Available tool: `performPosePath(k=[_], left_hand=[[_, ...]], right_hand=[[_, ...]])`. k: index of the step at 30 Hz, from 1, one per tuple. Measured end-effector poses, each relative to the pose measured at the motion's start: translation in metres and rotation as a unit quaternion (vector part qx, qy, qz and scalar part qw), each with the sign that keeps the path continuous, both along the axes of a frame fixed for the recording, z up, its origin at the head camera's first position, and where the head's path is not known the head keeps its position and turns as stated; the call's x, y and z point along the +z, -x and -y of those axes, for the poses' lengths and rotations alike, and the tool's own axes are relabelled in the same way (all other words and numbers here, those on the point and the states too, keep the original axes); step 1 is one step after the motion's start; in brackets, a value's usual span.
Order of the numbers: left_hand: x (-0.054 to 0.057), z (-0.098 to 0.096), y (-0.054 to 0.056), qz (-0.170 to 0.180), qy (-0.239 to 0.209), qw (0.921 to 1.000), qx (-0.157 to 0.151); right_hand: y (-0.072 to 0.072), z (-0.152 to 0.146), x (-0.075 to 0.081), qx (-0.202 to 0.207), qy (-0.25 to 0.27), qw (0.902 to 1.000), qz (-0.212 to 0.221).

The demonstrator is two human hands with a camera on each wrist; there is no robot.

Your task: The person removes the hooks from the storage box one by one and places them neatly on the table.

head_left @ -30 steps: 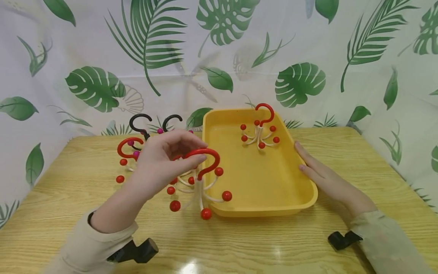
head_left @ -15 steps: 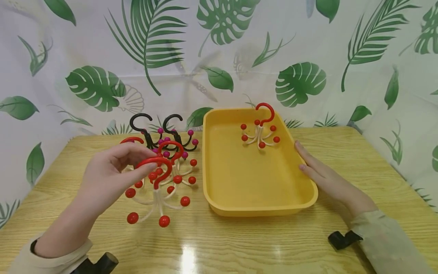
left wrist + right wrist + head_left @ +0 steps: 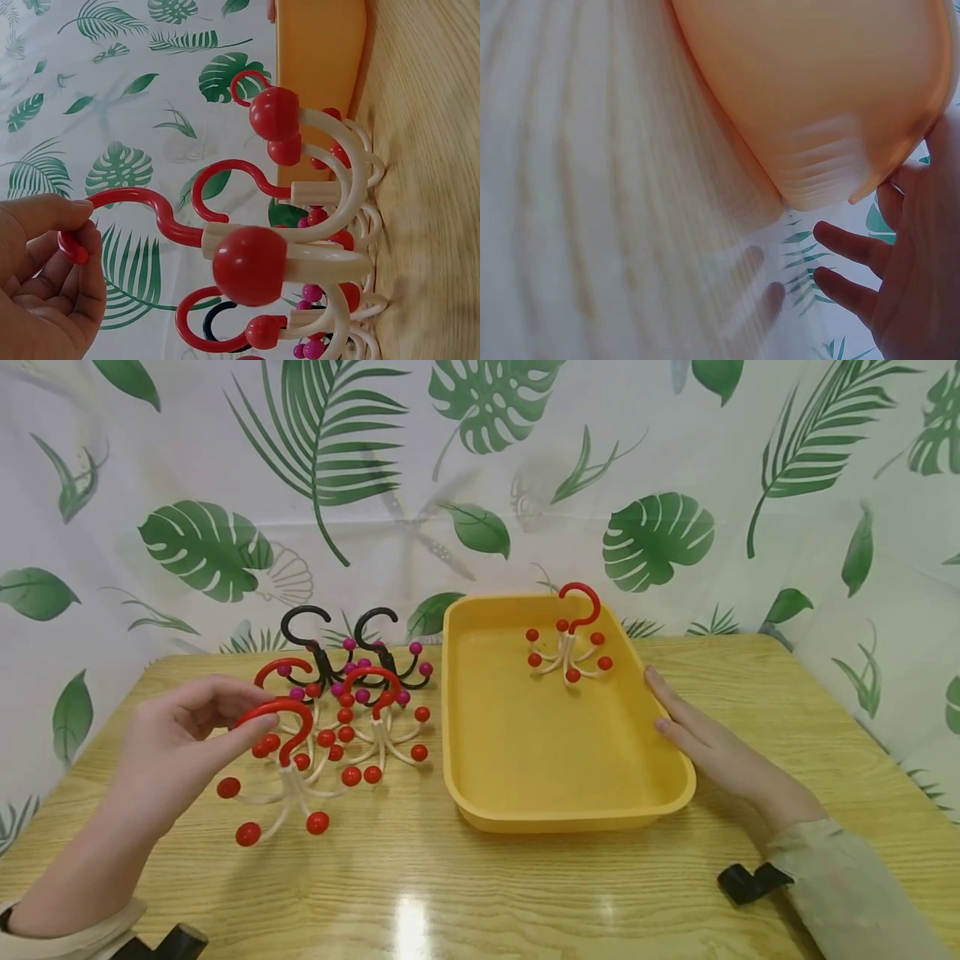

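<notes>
My left hand (image 3: 168, 747) pinches the red hook of a white multi-arm hanger (image 3: 291, 779) with red ball tips, between thumb and fingers. In the left wrist view this hanger (image 3: 217, 238) is upright with its arms close over the table, overlapping others behind it. A matching red-hooked hanger (image 3: 378, 727) stands to its right, and another red hook (image 3: 283, 663) shows partly hidden behind my fingers. My right hand (image 3: 712, 756) rests with extended fingers at the right rim of a yellow tray (image 3: 566, 820). One more red-hooked hanger (image 3: 568, 647) stands inside, toward the tray's back right.
Behind the red-hooked hangers stand two black hangers with magenta ball tips, a left one (image 3: 322, 664) and a right one (image 3: 386, 660). They are close to the leaf-print backdrop (image 3: 480, 527). The wooden table (image 3: 480, 893) runs under everything.
My left hand has moved left with the pinched hanger, from beside the tray's left edge to in front of the left cluster, uncovering the hangers behind. The right hand and tray have stayed put.
</notes>
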State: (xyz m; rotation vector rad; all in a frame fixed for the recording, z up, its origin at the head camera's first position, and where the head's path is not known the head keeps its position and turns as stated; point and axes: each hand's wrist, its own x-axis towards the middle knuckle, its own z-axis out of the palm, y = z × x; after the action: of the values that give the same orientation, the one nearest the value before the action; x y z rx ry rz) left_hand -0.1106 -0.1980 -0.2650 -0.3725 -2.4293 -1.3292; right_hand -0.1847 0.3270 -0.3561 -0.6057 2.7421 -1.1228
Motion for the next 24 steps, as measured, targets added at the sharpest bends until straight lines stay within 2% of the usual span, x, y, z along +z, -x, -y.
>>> performPosePath(k=[5, 13, 24], left_hand=[[-0.002, 0.006, 0.001, 0.014, 0.007, 0.9997, 0.02], [-0.01, 0.016, 0.004, 0.041, 0.012, 0.9986, 0.032], [-0.022, 0.026, 0.016, 0.091, 0.036, 0.9952, -0.001]], right_hand=[[0.0, 0.0, 0.0, 0.0, 0.0, 1.0, 0.002], [-0.001, 0.001, 0.001, 0.001, 0.003, 1.0, 0.005], [0.0, 0.0, 0.001, 0.003, 0.007, 0.9999, 0.007]])
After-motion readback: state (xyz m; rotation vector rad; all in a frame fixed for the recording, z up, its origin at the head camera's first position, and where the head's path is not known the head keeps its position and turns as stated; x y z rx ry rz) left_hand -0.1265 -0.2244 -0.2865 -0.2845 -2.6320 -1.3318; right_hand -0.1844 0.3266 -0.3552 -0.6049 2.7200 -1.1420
